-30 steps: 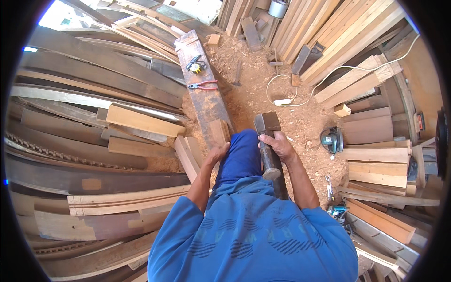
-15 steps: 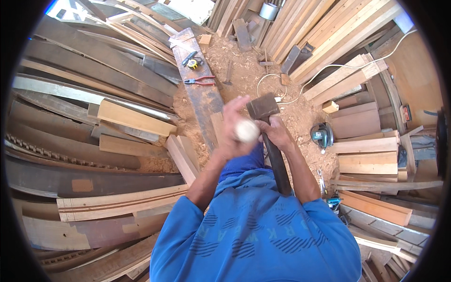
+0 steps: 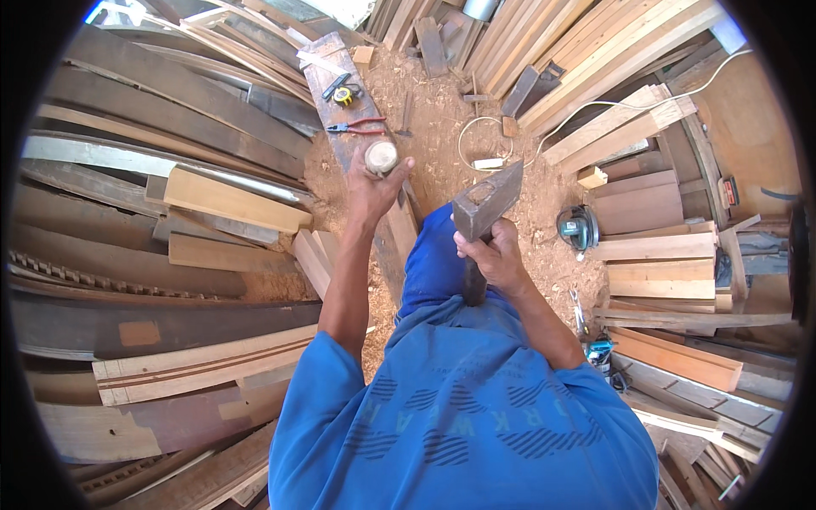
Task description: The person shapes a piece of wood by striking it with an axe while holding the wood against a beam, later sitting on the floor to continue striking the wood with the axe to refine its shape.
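Observation:
My left hand (image 3: 372, 187) is closed around a round, wooden-looking piece (image 3: 382, 156), its pale flat end facing up. It is held above the narrow plank (image 3: 338, 64), beside red-handled pliers (image 3: 357, 127). On that plank also lie a yellow and black tape measure (image 3: 343, 96) and a pale flat strip (image 3: 323, 63). In front of my body, my right hand (image 3: 497, 259) grips an axe (image 3: 488, 204) just below its dark wedge-shaped head. The dark handle runs down toward my lap, and its lower end is hidden.
Stacked boards (image 3: 170, 140) fill the left side, with more long timber (image 3: 595, 51) at the far right. A circular-saw-like green power tool (image 3: 578, 228) sits on the right amid wood shavings. A white cord (image 3: 595, 104) loops across the floor. Blocks lie farther off.
My left hand has moved left and away from the axe, carrying the round piece. My right hand has come slightly nearer my body, and the axe head has turned so its wedge points right.

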Motion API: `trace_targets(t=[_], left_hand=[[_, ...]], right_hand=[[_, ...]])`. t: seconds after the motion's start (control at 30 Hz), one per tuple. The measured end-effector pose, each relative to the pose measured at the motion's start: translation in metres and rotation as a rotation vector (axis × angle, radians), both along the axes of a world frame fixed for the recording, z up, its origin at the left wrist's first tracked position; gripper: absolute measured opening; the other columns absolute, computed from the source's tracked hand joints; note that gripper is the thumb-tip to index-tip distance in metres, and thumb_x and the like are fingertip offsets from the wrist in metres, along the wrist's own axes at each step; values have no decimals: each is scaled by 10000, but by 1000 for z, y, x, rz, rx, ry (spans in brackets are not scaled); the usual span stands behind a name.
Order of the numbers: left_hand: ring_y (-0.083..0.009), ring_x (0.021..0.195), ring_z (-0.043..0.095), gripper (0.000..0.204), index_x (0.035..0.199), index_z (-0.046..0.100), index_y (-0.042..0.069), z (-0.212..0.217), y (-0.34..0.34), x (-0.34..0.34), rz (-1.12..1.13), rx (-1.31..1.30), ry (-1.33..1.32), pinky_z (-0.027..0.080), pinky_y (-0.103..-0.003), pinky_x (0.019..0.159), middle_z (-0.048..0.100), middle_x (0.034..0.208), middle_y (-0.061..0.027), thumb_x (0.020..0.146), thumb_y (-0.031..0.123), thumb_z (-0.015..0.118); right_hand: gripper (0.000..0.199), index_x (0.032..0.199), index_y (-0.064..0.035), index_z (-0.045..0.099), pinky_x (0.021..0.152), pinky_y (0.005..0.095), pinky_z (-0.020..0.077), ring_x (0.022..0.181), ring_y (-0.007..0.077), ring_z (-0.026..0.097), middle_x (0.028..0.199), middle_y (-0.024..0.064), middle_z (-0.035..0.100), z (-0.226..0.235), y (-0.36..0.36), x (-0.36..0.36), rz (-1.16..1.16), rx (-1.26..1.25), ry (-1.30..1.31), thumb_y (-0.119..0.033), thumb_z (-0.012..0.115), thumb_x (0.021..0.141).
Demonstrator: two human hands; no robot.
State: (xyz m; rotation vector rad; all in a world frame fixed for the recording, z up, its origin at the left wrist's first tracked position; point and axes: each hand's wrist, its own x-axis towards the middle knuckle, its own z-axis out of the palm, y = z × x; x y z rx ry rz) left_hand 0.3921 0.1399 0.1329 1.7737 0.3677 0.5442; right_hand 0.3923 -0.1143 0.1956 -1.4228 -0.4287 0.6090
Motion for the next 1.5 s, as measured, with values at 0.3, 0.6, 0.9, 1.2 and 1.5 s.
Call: trace_targets(t=[0.3,0.6,0.9,1.2,1.5], left_hand=[[-84,707,535,252,906,597,79,-20,-20,23,37,-78,-119,475,-277,636,580,773,5,859,215,803],[-104,677,528,251,880,598,65,-30,-22,33,12,33,-23,477,-293,630,573,726,-15,849,204,804],[-106,668,520,222,864,589,64,-40,-21,27,10,45,18,469,-285,622,562,719,-6,847,158,790],[-110,848,644,216,1015,671,32,-31,-26,14,-159,65,-223,515,-259,791,699,928,-46,817,55,752],[-119,956,671,307,1110,685,32,-46,-26,2,-126,21,-58,535,-291,863,733,1036,-59,808,49,742]], right_hand=[[270,1128,34,648,679,275,552,721,116,645,830,55,668,-4,-22,1,-43,50,139,-85,727,899],[242,1102,29,646,673,286,546,714,130,650,812,60,665,-11,-32,0,-106,17,160,-92,723,907],[139,942,22,678,640,279,508,681,113,623,780,55,673,21,-18,8,-196,-154,-11,-109,705,904],[129,867,0,663,698,405,553,736,349,692,795,197,699,38,51,64,-93,-347,-1106,-128,647,851],[196,854,17,680,744,502,547,821,448,679,873,262,686,27,70,61,-213,-146,-925,-167,644,797]])
